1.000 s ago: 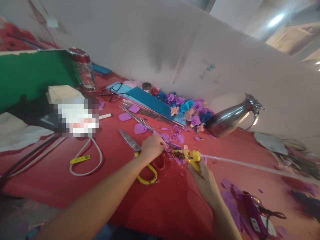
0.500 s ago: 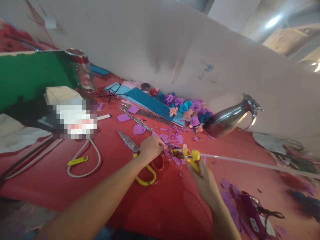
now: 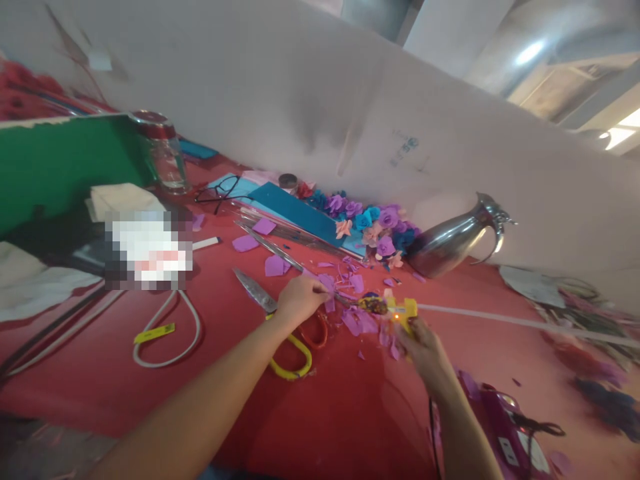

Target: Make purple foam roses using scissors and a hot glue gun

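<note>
My left hand [image 3: 302,298] is closed in a pinch on a thin wire stem [image 3: 275,250], which slants from the upper left through the fingers. The stem's tip lies close to the glue-smeared nozzle of a yellow hot glue gun [image 3: 409,311]. Wrapped round the gun's handle is my right hand [image 3: 421,347]; a small orange light glows on the gun. Out of its back runs a long clear glue stick [image 3: 490,317]. Purple paper pieces [image 3: 359,320] lie beneath the nozzle. Large scissors [image 3: 293,357] with yellow and red handles rest partly under my left wrist.
Paper flowers [image 3: 385,227] are heaped near the wall beside a blue sheet [image 3: 300,210]. A metal jug [image 3: 450,243] leans at the right. Eyeglasses [image 3: 220,193], a glass jar [image 3: 167,157], a looped white cable [image 3: 197,333] and a purple power strip [image 3: 505,433] also occupy the red table.
My right hand has drawn the glue gun a little to the right, away from my left hand. The left hand keeps its pinch, and the view has shifted slightly.
</note>
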`<state>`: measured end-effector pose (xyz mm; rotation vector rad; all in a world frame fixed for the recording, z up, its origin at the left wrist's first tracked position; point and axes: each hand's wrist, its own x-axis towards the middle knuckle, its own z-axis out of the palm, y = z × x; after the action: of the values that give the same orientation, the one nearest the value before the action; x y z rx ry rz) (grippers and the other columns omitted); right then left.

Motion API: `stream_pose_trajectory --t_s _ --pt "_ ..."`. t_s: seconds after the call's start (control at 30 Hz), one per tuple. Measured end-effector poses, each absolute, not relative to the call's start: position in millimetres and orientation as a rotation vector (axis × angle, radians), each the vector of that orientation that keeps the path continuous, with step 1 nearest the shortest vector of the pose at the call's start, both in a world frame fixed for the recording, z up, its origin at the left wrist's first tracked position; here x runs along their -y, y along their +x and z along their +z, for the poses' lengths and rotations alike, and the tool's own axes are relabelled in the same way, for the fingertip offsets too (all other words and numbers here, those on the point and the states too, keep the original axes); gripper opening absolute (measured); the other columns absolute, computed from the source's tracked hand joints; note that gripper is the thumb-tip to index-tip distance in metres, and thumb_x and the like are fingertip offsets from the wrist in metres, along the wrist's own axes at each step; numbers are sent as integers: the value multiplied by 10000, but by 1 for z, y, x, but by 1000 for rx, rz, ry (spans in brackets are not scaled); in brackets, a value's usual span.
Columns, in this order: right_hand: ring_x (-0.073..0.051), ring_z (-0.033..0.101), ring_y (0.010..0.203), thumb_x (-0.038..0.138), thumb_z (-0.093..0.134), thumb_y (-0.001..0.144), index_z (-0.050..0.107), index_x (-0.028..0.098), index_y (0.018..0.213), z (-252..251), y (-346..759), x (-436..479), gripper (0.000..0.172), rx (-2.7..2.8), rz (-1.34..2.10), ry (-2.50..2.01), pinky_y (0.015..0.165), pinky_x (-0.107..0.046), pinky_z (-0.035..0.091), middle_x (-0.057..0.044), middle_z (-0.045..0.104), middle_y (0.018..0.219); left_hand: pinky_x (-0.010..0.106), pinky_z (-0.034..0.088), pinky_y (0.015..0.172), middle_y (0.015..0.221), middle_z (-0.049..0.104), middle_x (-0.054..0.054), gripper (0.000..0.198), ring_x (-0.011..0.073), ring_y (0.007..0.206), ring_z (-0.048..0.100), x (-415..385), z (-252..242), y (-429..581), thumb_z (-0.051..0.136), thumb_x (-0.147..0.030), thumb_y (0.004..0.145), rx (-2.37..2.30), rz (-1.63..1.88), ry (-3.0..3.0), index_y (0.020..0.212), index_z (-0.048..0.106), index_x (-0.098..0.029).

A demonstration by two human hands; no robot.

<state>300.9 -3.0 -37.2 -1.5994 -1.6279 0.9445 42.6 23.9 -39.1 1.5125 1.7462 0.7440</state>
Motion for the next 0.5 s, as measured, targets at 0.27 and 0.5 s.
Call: stream_pose_trajectory --t_s 0.27,0.5 --pt "-260 586 688 349 642 653 554 208 486 -32 333 -53 235 1616 493 -1958 626 -331 391 -49 552 510 271 470 753 795 730 25 164 172 771 640 -24 -21 28 681 -266 652 -1333 1082 1165 779 717 -169" --pt "-227 621 863 300 556 775 712 247 913 10 221 -33 215 1964 645 -1374 782 -333 434 -50 710 934 238 455 628 714 678 13 280 143 663 618 -26 -16 24 707 -279 632 -1284 1081 1361 880 656 -157"
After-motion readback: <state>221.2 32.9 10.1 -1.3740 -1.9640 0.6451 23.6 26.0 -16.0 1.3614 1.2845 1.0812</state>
